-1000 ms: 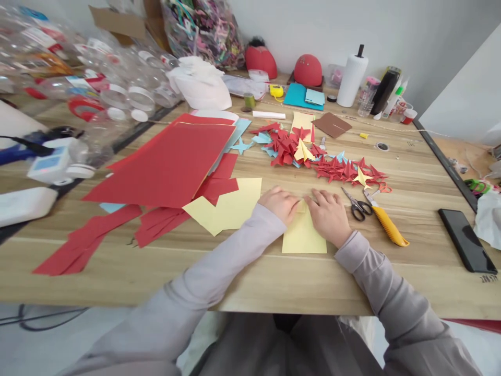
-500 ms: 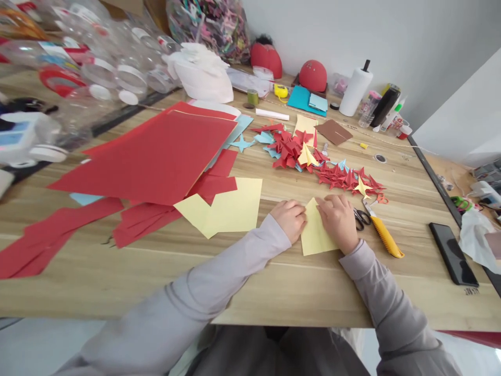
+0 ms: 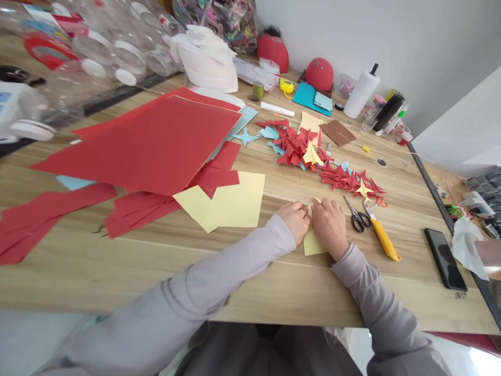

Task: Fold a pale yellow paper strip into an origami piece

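Observation:
A sheet of pale yellow paper (image 3: 314,243) lies on the wooden table (image 3: 117,261) in front of me, its upper part folded and partly hidden under my hands. My left hand (image 3: 294,222) pinches its left side with the fingertips. My right hand (image 3: 330,227) presses down on its upper part, fingers curled over the fold. To the right of my right hand lie black-handled scissors (image 3: 357,220) and a yellow utility knife (image 3: 383,239). A larger yellow paper sheet (image 3: 235,201) lies left of my left hand.
Large red paper sheets (image 3: 136,146) and red strips cover the table's left side. Folded red paper stars (image 3: 301,149) lie at the back. A black phone (image 3: 445,266) sits at the right. Plastic bottles (image 3: 117,52) line the far left; a paper towel roll (image 3: 362,91) stands behind.
The yellow paper is now folded shorter, and my hands have closed together over it. The view has swung slightly, shifting the table's contents left and upward in the picture.

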Available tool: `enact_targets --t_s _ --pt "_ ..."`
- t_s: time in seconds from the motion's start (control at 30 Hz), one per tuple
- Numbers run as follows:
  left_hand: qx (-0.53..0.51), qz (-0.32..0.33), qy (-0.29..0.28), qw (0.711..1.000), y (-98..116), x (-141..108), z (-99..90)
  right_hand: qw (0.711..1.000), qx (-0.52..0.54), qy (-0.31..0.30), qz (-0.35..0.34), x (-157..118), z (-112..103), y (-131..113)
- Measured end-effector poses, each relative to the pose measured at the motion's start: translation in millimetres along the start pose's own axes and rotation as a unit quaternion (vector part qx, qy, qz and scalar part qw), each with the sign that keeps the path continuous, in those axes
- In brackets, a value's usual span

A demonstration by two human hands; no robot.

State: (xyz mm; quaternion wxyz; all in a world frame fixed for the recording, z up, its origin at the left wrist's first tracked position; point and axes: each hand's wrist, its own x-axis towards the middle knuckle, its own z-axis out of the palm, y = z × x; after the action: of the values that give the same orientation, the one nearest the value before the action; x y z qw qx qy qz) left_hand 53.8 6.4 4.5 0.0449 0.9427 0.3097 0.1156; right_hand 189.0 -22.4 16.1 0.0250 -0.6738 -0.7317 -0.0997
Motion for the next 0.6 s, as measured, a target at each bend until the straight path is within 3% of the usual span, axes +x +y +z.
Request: enact_targets --t_s 0.2,0.47,0.6 --pt "0.013 -0.006 0.027 1.0 -1.8 2.2 15.4 1.0 0.009 0.004 0.004 2.6 2.0 1.2" --pt "0.015 0.008 0.046 0.999 -3.1 -0.3 2.5 0.99 0.122 0.064 0.018 2.3 14.5 13.9" --pt "0.016 0.003 0.048 0.999 -3.7 0.9 6.6 0.996 0.085 0.038 0.006 2.4 13.6 12.2"
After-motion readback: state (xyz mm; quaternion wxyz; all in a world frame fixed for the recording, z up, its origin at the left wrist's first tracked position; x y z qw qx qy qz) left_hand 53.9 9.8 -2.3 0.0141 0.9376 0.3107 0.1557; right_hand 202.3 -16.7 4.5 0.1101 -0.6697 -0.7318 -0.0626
